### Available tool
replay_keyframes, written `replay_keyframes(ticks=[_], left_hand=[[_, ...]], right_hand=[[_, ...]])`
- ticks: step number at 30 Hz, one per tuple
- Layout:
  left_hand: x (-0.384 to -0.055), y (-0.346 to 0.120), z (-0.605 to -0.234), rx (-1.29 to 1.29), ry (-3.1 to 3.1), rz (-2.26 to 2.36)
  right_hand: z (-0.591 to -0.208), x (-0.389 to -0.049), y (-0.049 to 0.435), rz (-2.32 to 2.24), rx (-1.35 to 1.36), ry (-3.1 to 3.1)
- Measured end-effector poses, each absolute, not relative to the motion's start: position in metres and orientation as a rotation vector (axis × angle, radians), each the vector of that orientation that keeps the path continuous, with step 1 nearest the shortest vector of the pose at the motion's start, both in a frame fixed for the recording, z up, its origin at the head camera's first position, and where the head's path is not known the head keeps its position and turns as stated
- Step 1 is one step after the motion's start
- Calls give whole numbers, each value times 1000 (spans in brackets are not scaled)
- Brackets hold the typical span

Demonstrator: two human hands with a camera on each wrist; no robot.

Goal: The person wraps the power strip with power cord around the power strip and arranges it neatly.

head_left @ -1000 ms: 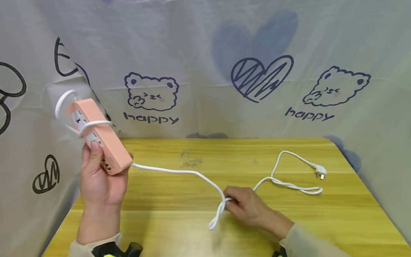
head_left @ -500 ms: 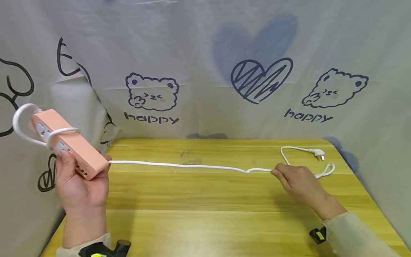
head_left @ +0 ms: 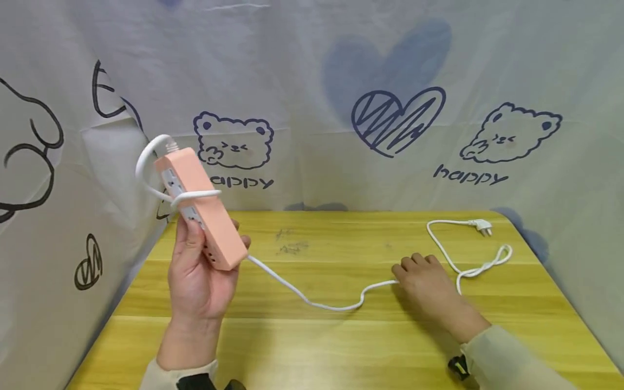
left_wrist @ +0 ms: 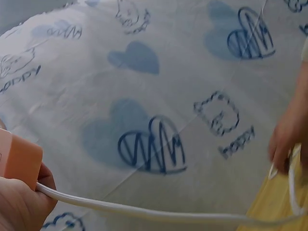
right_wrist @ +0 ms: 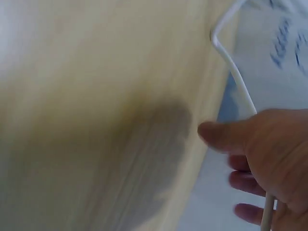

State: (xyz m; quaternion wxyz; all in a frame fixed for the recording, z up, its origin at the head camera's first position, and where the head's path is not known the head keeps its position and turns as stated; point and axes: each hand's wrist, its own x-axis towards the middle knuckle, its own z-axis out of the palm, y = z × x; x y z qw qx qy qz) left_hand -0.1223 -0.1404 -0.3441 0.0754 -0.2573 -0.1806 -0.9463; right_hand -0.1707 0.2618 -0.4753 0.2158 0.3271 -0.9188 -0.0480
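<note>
In the head view my left hand [head_left: 202, 281] grips the lower end of a peach power strip [head_left: 205, 211], its thumb over the white socket face. The strip is held tilted above the table. Its white cord [head_left: 326, 307] loops from the top end round the strip's middle, then sags toward my right hand [head_left: 431, 290]. In the right wrist view the cord [right_wrist: 233, 67] passes between palm and fingers; the thumb stands apart from the fingers. Beyond that hand, the white plug [head_left: 481, 225] lies on the table, near a twisted cord loop.
The yellow wood-grain table [head_left: 312, 352] has its far edge against a pale cloth curtain [head_left: 312, 65] printed with hearts and bears. More curtain closes in at left and right. Dark straps with devices sit at both wrists.
My right hand first pulled the cord rightward, straightening its bunched loop, then moved slightly back left and loosened. The strip went left, then back right, and the cord between the hands sags again.
</note>
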Motion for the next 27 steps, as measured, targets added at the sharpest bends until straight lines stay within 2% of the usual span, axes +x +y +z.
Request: replay_keyframes(ticks=[4,12,18,20,24,27], left_hand=[[-121,-123,-335,-830,-514,-2849],[-119,-118,-335,-862,-569,-2868],[-120,-120,-342,-830,-718,-2877],[-120,-122,-343,-844,-721,-2879],[-118,-127,-347,-844,-743,-2892],[-116,-131,-351,-827,-784,-2910]], right_hand=[[-479,-165,243,-124,903,-2444],[-477,-160,231,126,748,-2193],[-438,-151,224,-217,1166,-2231],[-417,-150,226,-395,1216,-2302],[-390,-160,241,-525,1042,-2357],[-386,-169,260,-351,834,-2299]])
